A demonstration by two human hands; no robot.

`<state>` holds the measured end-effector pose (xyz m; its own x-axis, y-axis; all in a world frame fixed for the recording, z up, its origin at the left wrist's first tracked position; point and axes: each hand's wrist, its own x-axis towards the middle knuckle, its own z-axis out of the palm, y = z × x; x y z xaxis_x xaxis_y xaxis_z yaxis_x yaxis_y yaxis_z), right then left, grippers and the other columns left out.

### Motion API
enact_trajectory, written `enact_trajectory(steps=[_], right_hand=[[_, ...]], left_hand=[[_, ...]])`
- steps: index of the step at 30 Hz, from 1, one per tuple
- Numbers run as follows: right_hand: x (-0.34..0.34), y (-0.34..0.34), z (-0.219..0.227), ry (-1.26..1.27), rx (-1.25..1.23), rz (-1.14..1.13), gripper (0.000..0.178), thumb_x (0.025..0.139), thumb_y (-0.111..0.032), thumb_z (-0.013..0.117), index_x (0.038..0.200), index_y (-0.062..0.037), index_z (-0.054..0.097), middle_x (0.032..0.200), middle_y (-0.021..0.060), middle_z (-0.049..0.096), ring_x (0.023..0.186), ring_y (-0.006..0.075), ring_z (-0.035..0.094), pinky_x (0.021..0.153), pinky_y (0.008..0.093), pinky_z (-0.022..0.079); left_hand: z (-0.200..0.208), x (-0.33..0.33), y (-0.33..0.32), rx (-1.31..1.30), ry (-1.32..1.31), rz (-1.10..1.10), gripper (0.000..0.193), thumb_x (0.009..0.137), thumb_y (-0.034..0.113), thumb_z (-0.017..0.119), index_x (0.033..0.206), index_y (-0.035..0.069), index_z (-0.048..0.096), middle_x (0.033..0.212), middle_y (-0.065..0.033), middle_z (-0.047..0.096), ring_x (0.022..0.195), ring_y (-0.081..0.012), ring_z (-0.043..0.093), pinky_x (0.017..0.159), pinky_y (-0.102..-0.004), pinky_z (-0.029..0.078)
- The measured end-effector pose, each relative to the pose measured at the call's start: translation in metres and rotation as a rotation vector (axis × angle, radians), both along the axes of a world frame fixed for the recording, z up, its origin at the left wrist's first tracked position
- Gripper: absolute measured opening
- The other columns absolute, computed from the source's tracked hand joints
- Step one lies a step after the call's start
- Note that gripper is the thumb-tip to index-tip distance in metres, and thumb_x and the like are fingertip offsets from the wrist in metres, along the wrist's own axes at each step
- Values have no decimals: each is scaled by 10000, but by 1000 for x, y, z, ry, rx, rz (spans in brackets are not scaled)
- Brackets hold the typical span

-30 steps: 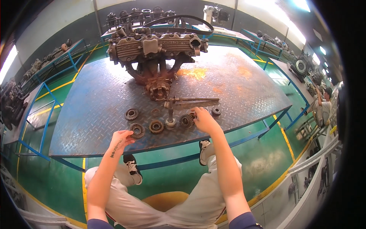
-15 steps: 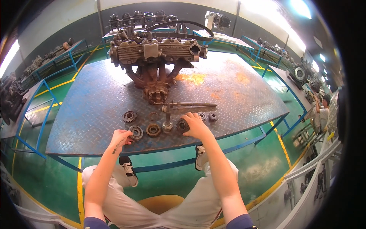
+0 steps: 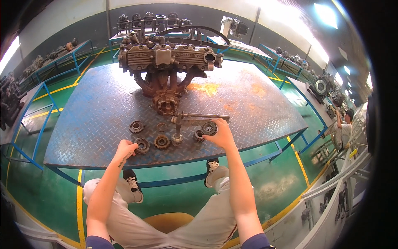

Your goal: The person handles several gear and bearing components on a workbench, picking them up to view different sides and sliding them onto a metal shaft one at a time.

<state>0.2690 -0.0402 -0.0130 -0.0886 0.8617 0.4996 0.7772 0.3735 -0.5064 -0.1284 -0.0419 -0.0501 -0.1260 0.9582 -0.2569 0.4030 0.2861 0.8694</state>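
Gear (image 3: 209,128) is held in my right hand (image 3: 222,133), on my side of the engine (image 3: 165,58); I should support its rim evenly. My left hand (image 3: 125,149) touches another gear (image 3: 142,145); its grip I cannot tell.

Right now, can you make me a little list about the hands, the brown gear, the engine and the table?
Left hand: fingertips at the rim of a grey gear
Right hand: holding a second gear
Brown gear: lying between the hands
Engine: on the table, beyond the gears
Table: patterned metal top
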Motion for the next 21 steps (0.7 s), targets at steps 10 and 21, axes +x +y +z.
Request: enact_trajectory(steps=[10, 21], right_hand=[[28, -6, -3, 2, -94, -144, 653, 565, -291, 846, 1107, 12, 643, 1077, 143, 616, 1023, 328, 597, 897, 392, 489], [78, -22, -19, 92, -149, -197, 587, 577, -309, 858, 1016, 29, 663, 980, 161, 620, 956, 320, 614, 866, 372, 492]], left_hand=[[3, 7, -7, 222, 472, -81, 373, 740, 287, 681, 625, -63, 623, 539, -176, 595, 573, -305, 646, 608, -389, 515], [11, 19, -29, 201, 755, -271, 714, 687, 553, 778, 1059, -26, 586, 1066, -194, 602, 1049, -331, 582, 914, -395, 477]])
